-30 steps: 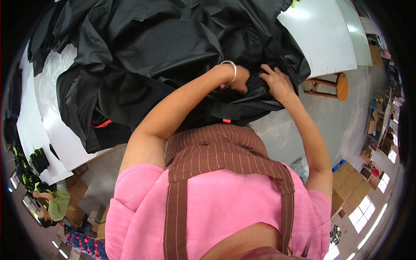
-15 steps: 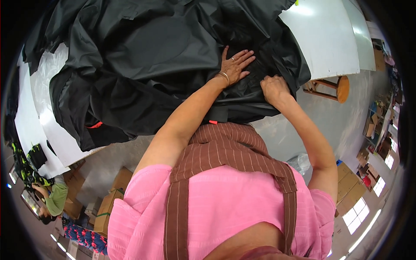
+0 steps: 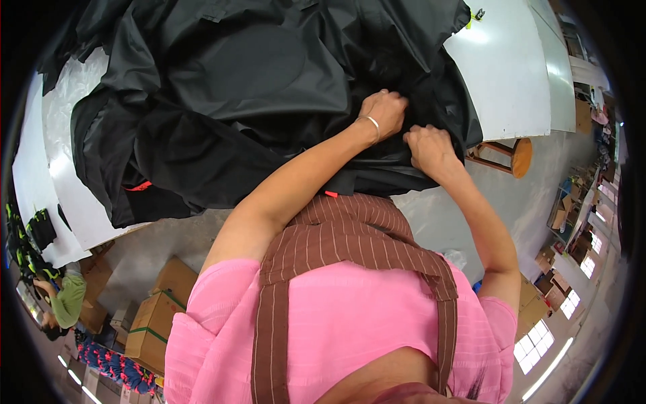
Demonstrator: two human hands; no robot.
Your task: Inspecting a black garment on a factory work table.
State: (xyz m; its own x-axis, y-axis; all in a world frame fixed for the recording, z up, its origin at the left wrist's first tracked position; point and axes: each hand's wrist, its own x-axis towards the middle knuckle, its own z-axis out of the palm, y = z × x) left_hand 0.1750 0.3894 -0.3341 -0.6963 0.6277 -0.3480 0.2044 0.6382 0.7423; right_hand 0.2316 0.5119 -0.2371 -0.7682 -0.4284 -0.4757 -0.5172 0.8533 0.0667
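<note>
A large black garment [image 3: 249,74], smooth and slightly shiny, lies spread and rumpled over the white table in front of me. Its near edge hangs over the table's front, with small red tabs showing. My left hand [image 3: 385,113], a bracelet at its wrist, is closed on a fold of the garment right of the middle. Just to its right and a little nearer, my right hand [image 3: 431,148] also has its fingers curled into the black fabric. The fingertips of both hands are partly hidden in the folds.
The white table [image 3: 501,81] shows at the right, and clear plastic sheeting [image 3: 74,94] at the left. A wooden stool [image 3: 518,158] stands by the table's right side. Cardboard boxes [image 3: 158,316] are on the floor at lower left, near another person in a green top [image 3: 67,299].
My left hand has gone from lying flat with spread fingers to closed on the fabric, slightly further right. My right hand stays curled in nearly the same place.
</note>
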